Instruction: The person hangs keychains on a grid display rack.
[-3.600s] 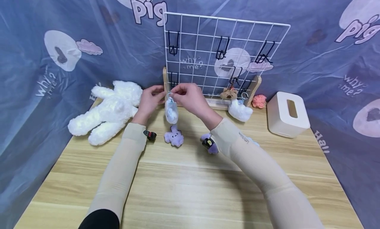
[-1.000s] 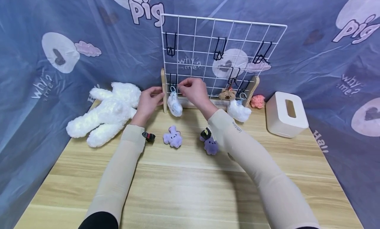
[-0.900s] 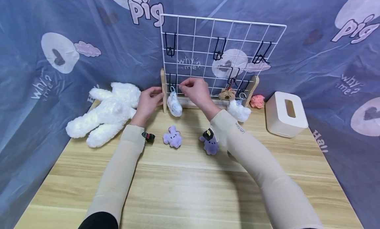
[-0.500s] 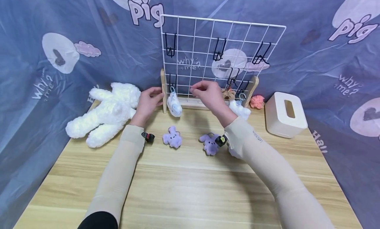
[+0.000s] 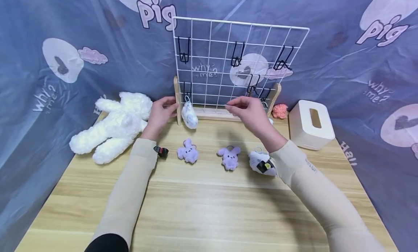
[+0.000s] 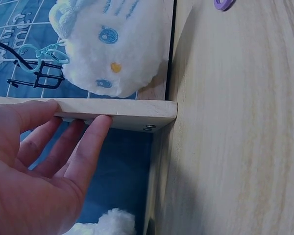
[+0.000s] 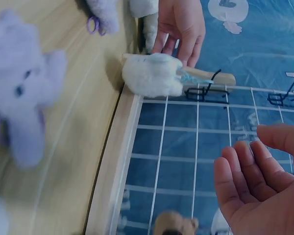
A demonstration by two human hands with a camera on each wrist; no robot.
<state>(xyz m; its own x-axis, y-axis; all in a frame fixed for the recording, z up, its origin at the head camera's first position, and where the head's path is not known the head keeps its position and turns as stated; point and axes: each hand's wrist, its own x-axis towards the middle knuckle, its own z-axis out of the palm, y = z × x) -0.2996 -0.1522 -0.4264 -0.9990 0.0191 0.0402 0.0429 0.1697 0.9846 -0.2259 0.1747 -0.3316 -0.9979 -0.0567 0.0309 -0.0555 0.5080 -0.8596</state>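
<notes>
My left hand [image 5: 159, 113] holds the wooden post [image 6: 142, 108] at the left end of the white wire grid rack, thumb and fingertips against it. Beside it a white plush keychain [image 5: 189, 116] with blue eyes and an orange nose hangs by its ring from a low black hook. My right hand [image 5: 253, 112] is in front of the rack's right half, its fingers loosely bent with nothing between them. Behind that hand a brown bear plush [image 7: 172, 224] shows only in the right wrist view. Two purple plush keychains, one left [image 5: 188, 152] and one centre [image 5: 229, 159], lie on the table.
A white plush [image 5: 255, 158] with a ring lies beneath my right wrist. Several black hooks sit on the wire grid [image 5: 209, 38]. A large white plush [image 5: 114, 127] lies at left. A coral plush [image 5: 279, 111] and a white tissue box [image 5: 310, 125] stand right.
Earlier both hands were at the white plush keychain by the left post. My right hand has let go of its ring and moved right; the keychain now hangs on the hook. My left hand stays.
</notes>
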